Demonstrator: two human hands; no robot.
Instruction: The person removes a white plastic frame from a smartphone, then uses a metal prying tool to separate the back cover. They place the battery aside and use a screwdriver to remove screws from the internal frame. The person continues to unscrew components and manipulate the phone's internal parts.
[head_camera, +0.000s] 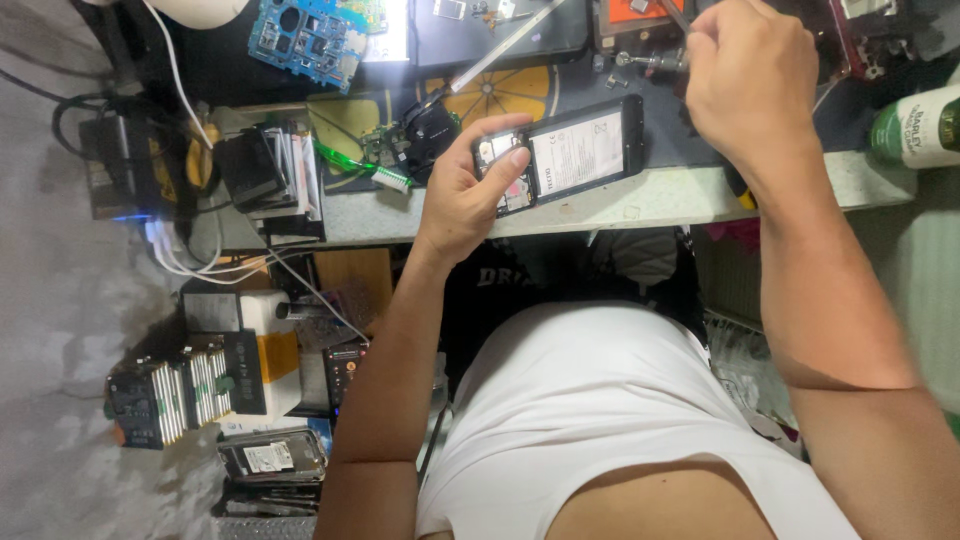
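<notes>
An opened black phone (575, 150) with its back cover off lies on the workbench, its white-labelled battery facing up. My left hand (468, 190) grips the phone's left end, thumb and fingers curled over the exposed board. My right hand (750, 85) is closed around a metal-tipped screwdriver (650, 61), held just above and to the right of the phone.
A blue circuit board (305, 40), tweezers (490, 55), a small green board (385, 150) and a stack of parts (270, 170) lie on the bench (650, 195). A green bottle (915, 125) sits at the right. Stacked phones and batteries (190, 395) fill the lower left, with cables (180, 240).
</notes>
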